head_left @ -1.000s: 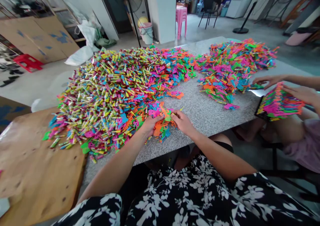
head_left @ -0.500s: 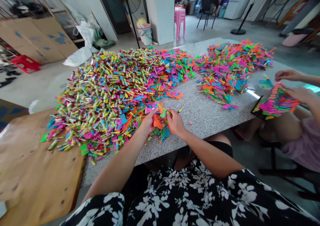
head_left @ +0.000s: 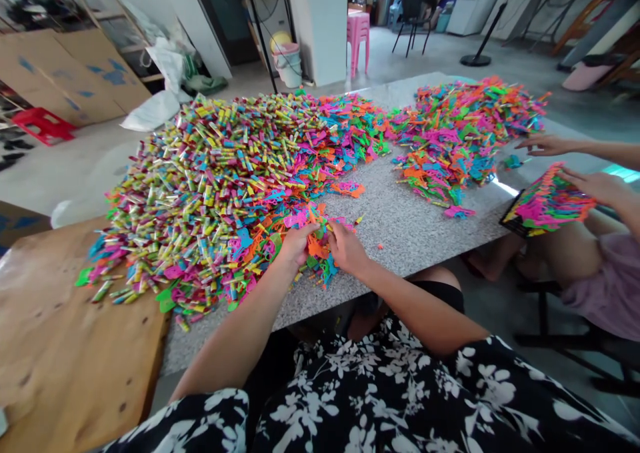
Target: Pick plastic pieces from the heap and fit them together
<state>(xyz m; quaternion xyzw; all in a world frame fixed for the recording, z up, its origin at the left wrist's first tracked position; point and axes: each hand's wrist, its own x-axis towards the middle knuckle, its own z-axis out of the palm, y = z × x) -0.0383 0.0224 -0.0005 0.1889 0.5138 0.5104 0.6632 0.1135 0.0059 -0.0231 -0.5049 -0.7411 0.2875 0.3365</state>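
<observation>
Just over the near edge of the pile, my left hand [head_left: 299, 245] has its thumb and fingers closed on a small bright plastic piece, mostly covered by the fingers. My right hand [head_left: 347, 247] faces it with fingertips pinched on a small yellowish piece, too small to make out fully. Between the two hands shows an orange plastic piece [head_left: 317, 245]. Left of them spreads a big heap of small tubes [head_left: 215, 166] with yellow, blue and dark red parts. Flat plastic shapes [head_left: 345, 129] in pink, orange, green and blue lie along its right side.
A second heap of plastic shapes [head_left: 450, 146] stands on the speckled stone table [head_left: 385, 219]. At the right, a co-worker's hand [head_left: 547, 145] reaches toward it; their other hand [head_left: 593, 181] steadies a black tray of stacked shapes [head_left: 553, 203]. A wooden board [head_left: 80, 333] lies at the left.
My hands have drawn slightly closer together, my right fingertips shifting left with the small piece. The co-worker's far hand has stretched left toward the second heap.
</observation>
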